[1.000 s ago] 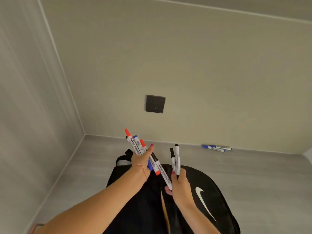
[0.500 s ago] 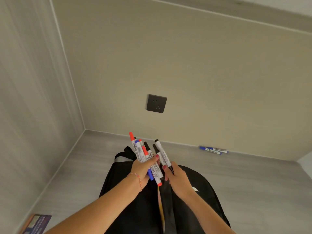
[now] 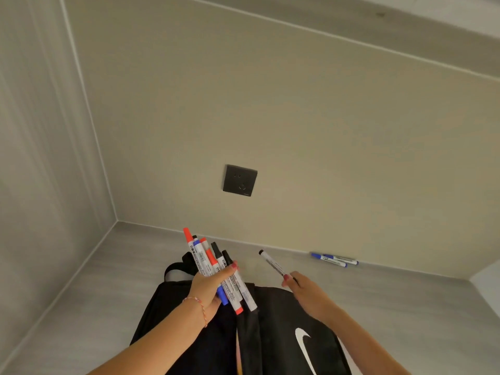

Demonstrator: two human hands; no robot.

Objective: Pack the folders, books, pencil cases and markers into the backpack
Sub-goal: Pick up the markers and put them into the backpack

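The left hand (image 3: 207,289), in the lower centre of the frame, grips a fanned bundle of markers (image 3: 216,269), its thumb curled over their white barrels. Red, blue and black caps point up and away toward the wall, and a red and a blue end stick out below the palm. A thin red and white bracelet (image 3: 198,309) circles that wrist.

Just to the right, the right hand (image 3: 303,289) pinches a single black-capped marker (image 3: 272,263) by its lower end, tilted so its cap leans toward the upper left. This marker is apart from the bundle, with a gap between them.

Under both hands lies the black backpack (image 3: 281,334), with a white swoosh logo at the lower right and its carry handle toward the wall. A dark fold runs down its middle; whether the opening is unzipped cannot be told.

Two blue-capped markers (image 3: 334,259) lie side by side on the grey table (image 3: 113,280) at the foot of the beige wall, at the right of the frame, well apart from the backpack. A dark wall socket (image 3: 240,180) sits on the wall above centre.
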